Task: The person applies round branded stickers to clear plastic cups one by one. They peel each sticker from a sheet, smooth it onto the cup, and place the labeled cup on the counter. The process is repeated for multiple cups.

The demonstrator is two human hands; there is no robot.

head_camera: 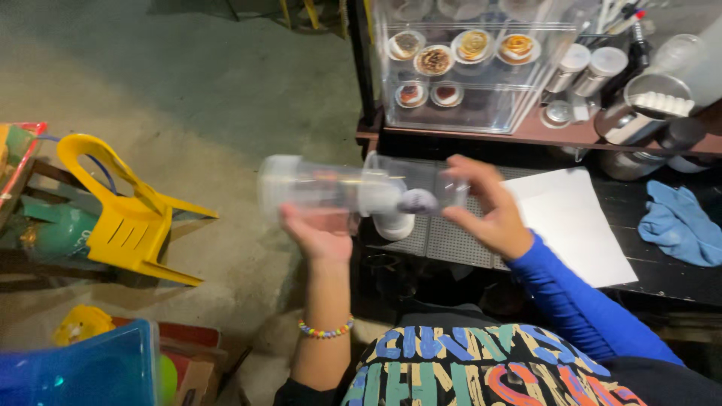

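Note:
My left hand [317, 231] grips a stack of clear plastic cups [316, 188] held sideways in front of me, the stack blurred by motion. My right hand [492, 207], in a blue sleeve, holds a single clear cup [444, 188] at the right end of the stack. A small white cup or lid [394, 224] sits just below the stack on a perforated metal tray [444, 240]. A beaded bracelet [325, 331] circles my left wrist.
A clear display case [466, 75] with small pastries stands on a wooden shelf ahead. Metal shakers [587, 68] and a jug [639, 113] stand to its right. A white sheet [575, 222] and a blue cloth [681, 222] lie on the dark counter. A yellow plastic chair [124, 210] lies tipped at left.

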